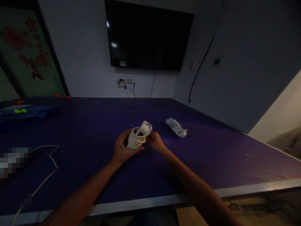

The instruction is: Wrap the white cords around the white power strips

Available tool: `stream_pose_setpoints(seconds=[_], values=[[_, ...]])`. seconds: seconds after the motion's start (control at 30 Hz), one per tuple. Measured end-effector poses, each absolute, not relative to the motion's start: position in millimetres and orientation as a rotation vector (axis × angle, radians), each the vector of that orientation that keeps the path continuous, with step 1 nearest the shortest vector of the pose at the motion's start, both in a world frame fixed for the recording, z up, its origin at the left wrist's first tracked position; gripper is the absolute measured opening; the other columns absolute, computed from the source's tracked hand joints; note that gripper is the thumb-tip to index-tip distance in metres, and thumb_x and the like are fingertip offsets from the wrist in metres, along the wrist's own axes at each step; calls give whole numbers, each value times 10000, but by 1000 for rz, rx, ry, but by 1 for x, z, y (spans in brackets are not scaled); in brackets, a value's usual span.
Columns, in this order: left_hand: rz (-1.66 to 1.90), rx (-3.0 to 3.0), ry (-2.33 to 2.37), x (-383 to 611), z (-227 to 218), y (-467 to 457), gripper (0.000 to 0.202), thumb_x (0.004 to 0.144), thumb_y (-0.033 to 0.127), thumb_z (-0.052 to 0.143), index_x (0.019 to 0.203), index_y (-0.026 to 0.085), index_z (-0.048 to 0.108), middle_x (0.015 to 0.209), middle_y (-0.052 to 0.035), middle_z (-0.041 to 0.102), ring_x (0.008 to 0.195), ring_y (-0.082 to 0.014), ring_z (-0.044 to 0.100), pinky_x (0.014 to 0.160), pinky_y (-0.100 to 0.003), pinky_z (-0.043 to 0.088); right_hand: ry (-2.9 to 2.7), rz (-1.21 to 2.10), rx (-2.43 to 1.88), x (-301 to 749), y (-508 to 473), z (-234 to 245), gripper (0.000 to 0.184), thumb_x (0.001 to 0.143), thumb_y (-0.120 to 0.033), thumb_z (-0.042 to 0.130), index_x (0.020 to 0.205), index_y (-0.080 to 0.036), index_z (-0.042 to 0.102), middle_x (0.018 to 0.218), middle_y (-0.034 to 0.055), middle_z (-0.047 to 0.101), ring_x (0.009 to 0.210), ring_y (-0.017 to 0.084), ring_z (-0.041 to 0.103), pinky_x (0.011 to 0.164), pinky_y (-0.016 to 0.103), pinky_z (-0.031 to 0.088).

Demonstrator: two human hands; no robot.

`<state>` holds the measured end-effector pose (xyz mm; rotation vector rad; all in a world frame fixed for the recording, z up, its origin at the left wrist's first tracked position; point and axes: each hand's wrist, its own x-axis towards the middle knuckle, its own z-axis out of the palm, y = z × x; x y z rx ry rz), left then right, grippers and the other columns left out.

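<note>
My left hand (pixel 123 146) is wrapped round a white power strip (pixel 145 128), which tilts up above the purple tabletop. Several loops of its white cord (pixel 135 140) circle the strip. Close against the right side of the strip is my right hand (pixel 155 142), its fingers curled and partly hidden behind it; what they grip, if anything, I cannot make out. A second white power strip (pixel 180 131), also wound with its cord, lies on the table to the right, beyond my right hand.
The purple tabletop (pixel 94 175) has a pale front edge and meets the wall. On the left are blue cloth (pixel 30 114), a thin white cable (pixel 50 157) and a blurred-out object (pixel 14 160). A TV (pixel 150 34) hangs above wall sockets (pixel 128 81); a black cable (pixel 204 58) hangs at right.
</note>
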<state>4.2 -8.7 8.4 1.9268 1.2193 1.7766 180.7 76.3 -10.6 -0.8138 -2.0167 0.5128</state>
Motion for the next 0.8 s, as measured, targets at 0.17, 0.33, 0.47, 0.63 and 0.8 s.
stream_pose_setpoints(seconds=[0.17,0.33,0.47,0.63,0.8], values=[[1830,1259,1291,2,11,1,501,488,439,803,858,125,683,794,-78,704,763,-246,651,673,-324,509,-2086,561,-848,170,59,-4,286,869,-266,448,933,-138,695,623,3,626,555,116,527,546,218,390],[1910,988,1338,-10,3,18,538,500,489,785,857,104,671,754,-72,691,665,-196,634,605,-278,476,-2041,568,-810,159,49,-9,317,820,-224,494,1062,-144,683,873,61,710,711,164,627,671,274,473],[1900,997,1416,-17,-3,25,548,529,523,764,873,108,665,767,-77,692,685,-198,641,628,-282,476,-2028,497,-774,153,38,-10,318,729,-215,612,1032,-152,687,933,85,708,787,190,651,728,299,492],[1805,1108,1505,-14,-8,24,562,569,540,743,931,124,634,883,-103,690,793,-225,649,681,-293,475,-2081,418,-648,150,26,-9,339,709,-214,644,1046,-178,645,957,71,691,840,186,645,779,307,489],[1810,1277,1397,-5,-15,21,582,620,505,729,1054,158,554,990,-95,665,883,-219,636,777,-314,473,-2107,340,-577,148,18,-9,339,762,-273,626,1088,-180,602,993,89,665,904,197,627,829,332,476]])
